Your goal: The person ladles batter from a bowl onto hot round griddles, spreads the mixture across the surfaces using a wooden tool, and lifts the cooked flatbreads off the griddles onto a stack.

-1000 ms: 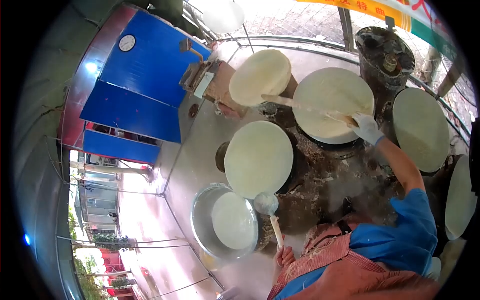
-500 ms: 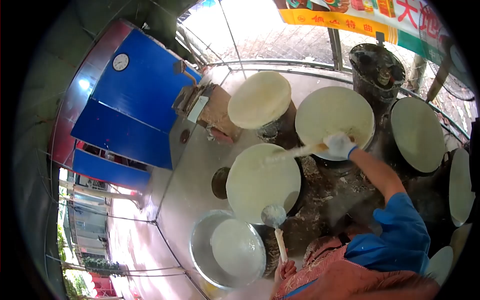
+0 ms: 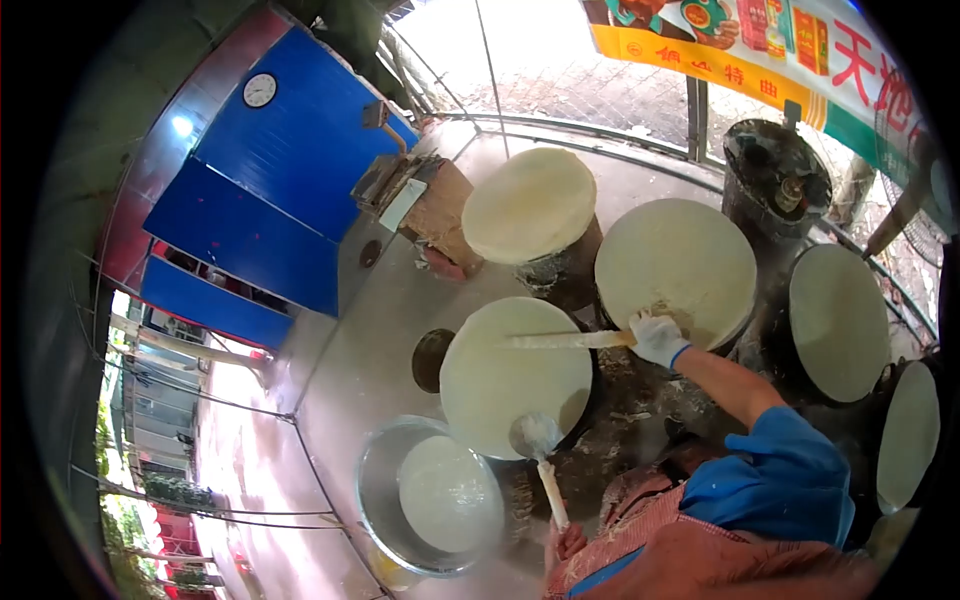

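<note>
My right hand (image 3: 658,338), in a white glove, grips a long pale wooden scraper (image 3: 568,341). The scraper's blade lies over the upper part of the middle round griddle (image 3: 505,385), which is coated pale. Low in the view, my left hand (image 3: 570,541) is closed around the wooden handle of a ladle (image 3: 537,436). The ladle's bowl is at the lower edge of that griddle. Beside it, a metal basin (image 3: 375,500) holds white batter (image 3: 450,495). Another coated griddle (image 3: 675,265) lies beyond my right hand.
A pale round stack (image 3: 530,205) sits on a stand at the back. More round griddles (image 3: 838,322) (image 3: 908,435) stand on the right. A dark drum (image 3: 778,170) is at the back right, and a brown box (image 3: 437,212) is near the blue panels (image 3: 300,120).
My right hand has moved from the far griddle toward the middle one, bringing the scraper over it. My left hand still holds the ladle near the griddle's lower edge. The view has shifted.
</note>
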Demonstrator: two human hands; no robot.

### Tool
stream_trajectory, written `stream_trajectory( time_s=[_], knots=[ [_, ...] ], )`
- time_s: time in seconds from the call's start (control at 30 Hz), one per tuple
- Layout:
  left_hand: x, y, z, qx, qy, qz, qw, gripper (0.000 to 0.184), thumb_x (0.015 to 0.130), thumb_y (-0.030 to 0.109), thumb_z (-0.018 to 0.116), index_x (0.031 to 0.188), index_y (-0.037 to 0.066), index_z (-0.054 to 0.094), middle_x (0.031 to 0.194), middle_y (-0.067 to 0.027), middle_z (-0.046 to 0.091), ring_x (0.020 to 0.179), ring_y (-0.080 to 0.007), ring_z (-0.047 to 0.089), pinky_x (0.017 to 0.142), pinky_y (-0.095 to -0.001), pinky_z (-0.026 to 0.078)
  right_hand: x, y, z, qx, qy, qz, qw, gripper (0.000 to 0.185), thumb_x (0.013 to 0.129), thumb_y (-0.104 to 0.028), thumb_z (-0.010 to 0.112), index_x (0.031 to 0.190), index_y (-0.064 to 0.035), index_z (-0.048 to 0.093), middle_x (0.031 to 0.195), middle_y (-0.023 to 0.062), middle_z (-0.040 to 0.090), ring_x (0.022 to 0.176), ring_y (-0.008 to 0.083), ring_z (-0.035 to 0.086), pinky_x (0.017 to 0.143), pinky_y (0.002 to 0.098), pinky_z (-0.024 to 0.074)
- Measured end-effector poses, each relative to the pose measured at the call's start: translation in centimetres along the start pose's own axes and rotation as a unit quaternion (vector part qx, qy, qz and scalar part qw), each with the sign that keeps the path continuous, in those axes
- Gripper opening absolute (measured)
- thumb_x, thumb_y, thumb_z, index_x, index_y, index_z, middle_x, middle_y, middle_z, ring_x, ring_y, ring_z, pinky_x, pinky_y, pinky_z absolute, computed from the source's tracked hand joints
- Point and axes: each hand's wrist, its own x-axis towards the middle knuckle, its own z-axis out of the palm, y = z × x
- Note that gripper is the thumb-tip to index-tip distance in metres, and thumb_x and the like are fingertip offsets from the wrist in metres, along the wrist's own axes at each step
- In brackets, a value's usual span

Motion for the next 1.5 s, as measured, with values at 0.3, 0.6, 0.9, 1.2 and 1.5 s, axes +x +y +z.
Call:
stream_trajectory(
  time_s=[0.3, 0.6, 0.9, 1.2, 1.5],
  knots=[
    [-3.9, 2.3, 5.1, -0.033, 0.049, -0.009, 0.998, 0.041, 0.094, 0.013, 0.045, 0.134, 0.02, 0.034, 0.062, 0.0005, 0.029, 0.045, -0.0062, 0.029, 0.042, -0.02, 0.027, 11.7, 14.3, -16.2, -0.054, 0.097, 0.116, 0.987, 0.023, 0.074, -0.015, 0.048, 0.08, 0.0003, 0.065, 0.078, 0.0234, 0.063, 0.077, 0.0395, 0.062, 0.069, 0.0448, 0.0502],
    [-0.7, 2.0, 1.5, -0.069, -0.021, 0.023, 0.997, 0.043, 0.094, 0.016, 0.046, 0.135, 0.022, 0.034, 0.06, 0.0008, 0.03, 0.043, -0.0065, 0.028, 0.041, -0.0206, 0.026, 14.8, 23.7, -32.4, -0.201, 0.179, 0.176, 0.947, 0.027, 0.077, -0.017, 0.046, 0.093, -0.0011, 0.061, 0.096, 0.0213, 0.062, 0.094, 0.0358, 0.059, 0.083, 0.0425, 0.0465],
    [0.6, 0.9, 6.3, -0.126, 0.006, 0.091, 0.988, 0.049, 0.094, 0.014, 0.045, 0.139, 0.026, 0.031, 0.062, 0.0009, 0.032, 0.043, -0.006, 0.029, 0.04, -0.0201, 0.028, 26.1, 22.1, -35.2, -0.277, 0.162, 0.055, 0.946, 0.022, 0.077, -0.015, 0.048, 0.09, -0.0028, 0.062, 0.091, 0.0192, 0.064, 0.087, 0.0333, 0.062, 0.075, 0.0425, 0.0491],
    [1.6, -0.7, 5.3, -0.181, -0.001, 0.139, 0.974, 0.045, 0.094, 0.016, 0.045, 0.136, 0.03, 0.035, 0.062, 0.0012, 0.031, 0.042, -0.0064, 0.029, 0.04, -0.02, 0.028, 35.9, 2.0, -27.5, -0.178, 0.01, 0.0, 0.984, 0.029, 0.075, -0.016, 0.051, 0.096, -0.0023, 0.066, 0.099, 0.0209, 0.064, 0.091, 0.0325, 0.063, 0.082, 0.04, 0.0494],
    [0.4, -1.3, 7.5, -0.21, 0.056, 0.208, 0.954, 0.042, 0.095, 0.017, 0.045, 0.134, 0.031, 0.038, 0.06, 0.0014, 0.03, 0.042, -0.007, 0.03, 0.04, -0.0209, 0.028, 44.5, 8.7, -25.6, 0.408, 0.123, 0.124, 0.896, 0.022, 0.072, -0.019, 0.058, 0.065, 0.0027, 0.058, 0.052, 0.0106, 0.052, 0.04, 0.0198, 0.049, 0.038, 0.0336, 0.0364]
  ],
)
